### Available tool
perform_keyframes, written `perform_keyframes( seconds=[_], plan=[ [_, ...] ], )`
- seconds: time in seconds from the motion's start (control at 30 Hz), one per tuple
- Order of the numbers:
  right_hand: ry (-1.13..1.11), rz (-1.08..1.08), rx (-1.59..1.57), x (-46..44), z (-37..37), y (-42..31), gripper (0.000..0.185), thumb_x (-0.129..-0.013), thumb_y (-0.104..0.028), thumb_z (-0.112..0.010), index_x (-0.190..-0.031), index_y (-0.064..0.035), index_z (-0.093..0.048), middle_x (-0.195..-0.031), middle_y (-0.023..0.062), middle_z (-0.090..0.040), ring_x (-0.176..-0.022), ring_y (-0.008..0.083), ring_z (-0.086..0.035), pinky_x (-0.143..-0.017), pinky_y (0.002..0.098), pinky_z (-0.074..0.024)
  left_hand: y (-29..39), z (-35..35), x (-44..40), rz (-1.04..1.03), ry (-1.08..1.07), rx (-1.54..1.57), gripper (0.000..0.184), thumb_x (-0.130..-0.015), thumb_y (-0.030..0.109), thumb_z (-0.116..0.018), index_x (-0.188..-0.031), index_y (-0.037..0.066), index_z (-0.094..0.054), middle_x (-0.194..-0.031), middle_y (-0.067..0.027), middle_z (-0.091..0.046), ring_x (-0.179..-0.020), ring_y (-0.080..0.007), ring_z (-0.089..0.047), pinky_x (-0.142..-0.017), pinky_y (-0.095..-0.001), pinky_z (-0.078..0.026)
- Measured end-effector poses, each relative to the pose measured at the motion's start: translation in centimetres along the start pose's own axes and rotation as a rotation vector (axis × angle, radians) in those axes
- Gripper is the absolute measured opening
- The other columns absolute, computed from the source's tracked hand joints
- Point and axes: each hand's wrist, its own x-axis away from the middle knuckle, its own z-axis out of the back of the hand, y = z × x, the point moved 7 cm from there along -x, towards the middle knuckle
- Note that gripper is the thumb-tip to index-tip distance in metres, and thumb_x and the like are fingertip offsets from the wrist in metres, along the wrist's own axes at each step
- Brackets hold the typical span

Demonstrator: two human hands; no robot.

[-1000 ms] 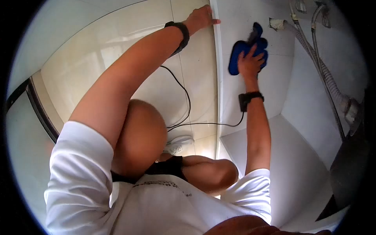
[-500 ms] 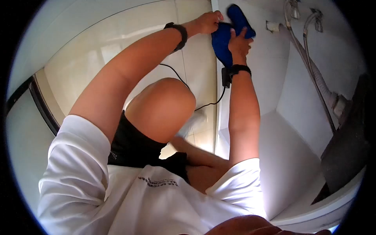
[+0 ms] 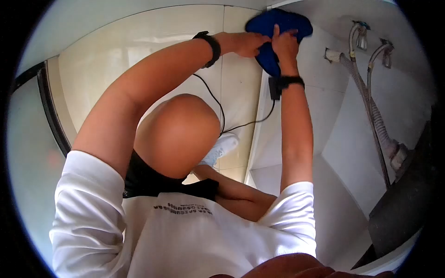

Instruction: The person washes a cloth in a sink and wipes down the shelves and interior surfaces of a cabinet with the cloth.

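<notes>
At the top of the head view, a dark blue cloth (image 3: 267,59) hangs bunched and spread between my hands. My left hand (image 3: 249,44) grips it from the left, the fingers curled at its edge. On the near side, my right hand (image 3: 285,45) is closed on the cloth, with one finger sticking up across it. Both hands are close together, and part of the cloth is hidden behind them. Black bands circle both wrists.
To the right, a ribbed drain hose (image 3: 378,123) and braided water hoses (image 3: 372,104) run down a white cabinet wall. A dark panel (image 3: 398,199) stands at the lower right. A black cable (image 3: 245,124) trails over the tiled floor (image 3: 162,44) by my knee.
The blue cloth has spread sideways from a narrower, folded shape. My hands have come closer together and slightly lower in view, while the camera view has shifted a little.
</notes>
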Motion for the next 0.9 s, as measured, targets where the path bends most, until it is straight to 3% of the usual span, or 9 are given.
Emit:
perform_keyframes(
  seconds=[0.13,0.23,0.33,0.53,0.6,0.63,0.73,0.8,0.9],
  plan=[
    [0.061,-0.172,-0.029,-3.6,0.9,4.9,0.069,-0.092,-0.053,-0.04,-0.123,0.0083,-0.031,-0.108,0.0309,-0.057,-0.101,0.0431,-0.058,-0.084,0.0522,-0.046,-0.7,0.6,-0.6,0.07,0.057,-0.036,0.067,-0.085,0.005,-0.05,-0.145,0.012,-0.021,-0.128,-0.024,-0.045,-0.118,-0.036,-0.046,-0.103,-0.0416,-0.036],
    [-0.045,-0.33,0.134,-4.4,-0.8,11.9,0.054,-0.093,-0.043,-0.043,-0.122,0.0022,-0.049,-0.123,0.0165,-0.055,-0.109,0.0363,-0.055,-0.088,0.0449,-0.0473,-1.0,-0.9,-0.7,0.124,-0.056,-0.037,0.067,-0.084,0.002,-0.046,-0.145,0.015,-0.022,-0.126,-0.024,-0.046,-0.115,-0.036,-0.048,-0.101,-0.042,-0.037],
    [-0.486,-0.196,0.453,0.1,-1.9,12.3,0.039,-0.091,-0.026,-0.044,-0.117,-0.0024,-0.061,-0.126,0.0154,-0.055,-0.11,0.0329,-0.057,-0.091,0.0408,-0.0456,-0.8,-2.5,0.5,0.166,-0.179,0.0,0.065,-0.085,0.002,-0.046,-0.145,0.014,-0.024,-0.129,-0.0233,-0.046,-0.116,-0.0345,-0.049,-0.101,-0.0422,-0.038],
    [-0.248,0.047,0.291,3.1,1.0,0.9,0.038,-0.086,-0.029,-0.048,-0.104,-0.0018,-0.067,-0.113,0.0206,-0.062,-0.102,0.0368,-0.061,-0.086,0.0455,-0.0483,-1.4,-0.8,0.4,0.22,-0.083,-0.042,0.058,-0.084,0.015,-0.053,-0.138,0.007,-0.034,-0.111,-0.0214,-0.06,-0.101,-0.0313,-0.059,-0.087,-0.0408,-0.047],
    [-0.009,0.094,0.218,1.5,0.3,1.1,0.049,-0.091,-0.04,-0.041,-0.119,-0.0018,-0.054,-0.103,0.0227,-0.064,-0.096,0.0428,-0.061,-0.079,0.0508,-0.0487,-1.0,0.0,-0.4,0.24,-0.087,0.112,0.046,-0.081,0.011,-0.053,-0.126,0.003,-0.046,-0.104,-0.0235,-0.058,-0.081,-0.0259,-0.062,-0.075,-0.0384,-0.05],
    [0.145,0.11,0.138,0.7,-1.2,2.0,0.048,-0.092,-0.037,-0.041,-0.134,-0.0142,-0.04,-0.099,0.022,-0.065,-0.092,0.0426,-0.062,-0.077,0.053,-0.0484,-2.1,0.1,-1.3,-0.035,0.117,-0.059,0.048,-0.079,0.007,-0.052,-0.126,0.003,-0.046,-0.106,-0.0246,-0.057,-0.081,-0.0298,-0.062,-0.076,-0.0417,-0.05],
    [-0.127,-0.065,0.017,1.7,-3.0,5.8,0.054,-0.091,-0.044,-0.044,-0.128,-0.0039,-0.05,-0.126,0.0302,-0.048,-0.12,0.0411,-0.045,-0.106,0.0493,-0.0263,-0.1,-0.6,-2.1,-0.337,-0.042,-0.405,0.041,-0.082,0.014,-0.059,-0.119,0.0,-0.051,-0.12,-0.0214,-0.054,-0.113,-0.0353,-0.051,-0.097,-0.04,-0.042],
    [-0.002,0.019,0.274,3.5,-0.9,9.0,0.05,-0.092,-0.025,-0.044,-0.141,-0.0242,-0.033,-0.099,0.022,-0.065,-0.089,0.0389,-0.064,-0.074,0.0494,-0.0497,-0.1,0.2,-1.0,0.113,-0.018,-0.251,0.046,-0.08,0.004,-0.05,-0.125,0.0,-0.049,-0.131,-0.02,-0.045,-0.117,-0.0346,-0.046,-0.101,-0.0383,-0.039],
    [-0.092,-0.153,0.37,6.9,-1.0,19.5,0.055,-0.093,-0.012,-0.039,-0.143,-0.0307,-0.028,-0.096,0.0201,-0.066,-0.086,0.0363,-0.064,-0.071,0.0462,-0.05,-0.3,-1.1,-0.7,0.126,-0.042,-0.383,0.048,-0.081,0.005,-0.049,-0.128,0.0,-0.047,-0.135,-0.0196,-0.041,-0.119,-0.0336,-0.046,-0.101,-0.0381,-0.04]
  ],
)
